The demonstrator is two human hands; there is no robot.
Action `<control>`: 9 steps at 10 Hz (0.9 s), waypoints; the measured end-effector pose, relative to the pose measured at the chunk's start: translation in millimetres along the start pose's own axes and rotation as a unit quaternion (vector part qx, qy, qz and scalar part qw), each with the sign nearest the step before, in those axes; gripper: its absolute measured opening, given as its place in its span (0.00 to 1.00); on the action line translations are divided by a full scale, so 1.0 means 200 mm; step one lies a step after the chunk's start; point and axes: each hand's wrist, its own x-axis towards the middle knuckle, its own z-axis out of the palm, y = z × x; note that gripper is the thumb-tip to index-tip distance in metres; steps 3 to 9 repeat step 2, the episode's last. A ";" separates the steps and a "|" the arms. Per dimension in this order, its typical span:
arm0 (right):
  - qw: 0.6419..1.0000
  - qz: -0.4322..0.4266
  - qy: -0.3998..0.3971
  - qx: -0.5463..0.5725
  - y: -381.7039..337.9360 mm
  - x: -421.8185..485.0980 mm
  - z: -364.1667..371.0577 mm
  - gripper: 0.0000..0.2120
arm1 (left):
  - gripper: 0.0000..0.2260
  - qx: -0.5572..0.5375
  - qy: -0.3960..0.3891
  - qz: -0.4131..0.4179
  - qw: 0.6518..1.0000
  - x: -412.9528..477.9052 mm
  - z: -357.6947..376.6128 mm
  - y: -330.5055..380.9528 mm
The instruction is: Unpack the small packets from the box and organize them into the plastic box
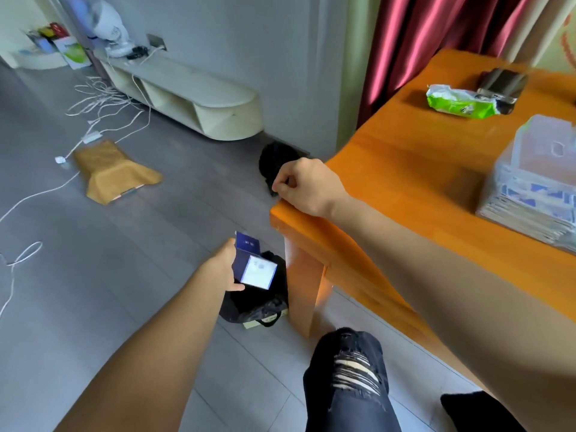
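Tabletop (pixel 405 169), orange wood, at right, carrying clear plastic box (pixel 511 169) with small packets (pixel 530 198) stacked inside, green wipes pack (pixel 461 102) farther back. Left hand (pixel 223 269) out over grey floor (pixel 93 275), fingers wrapped round blue box (pixel 254 266) above black bag (pixel 258 304) by table leg; right hand (pixel 305 187) on tabletop corner, fingers curled tight. White cables (pixel 103 101), brown paper bag (pixel 109 173) on floor, low cream shelf (pixel 193 98) along wall, red curtain (pixel 405 42) behind tabletop.
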 end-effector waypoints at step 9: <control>0.999 -0.012 -0.014 -0.037 -0.08 0.00 0.04 0.08 | 0.20 0.032 -0.041 0.073 0.996 -0.08 -0.03 0.05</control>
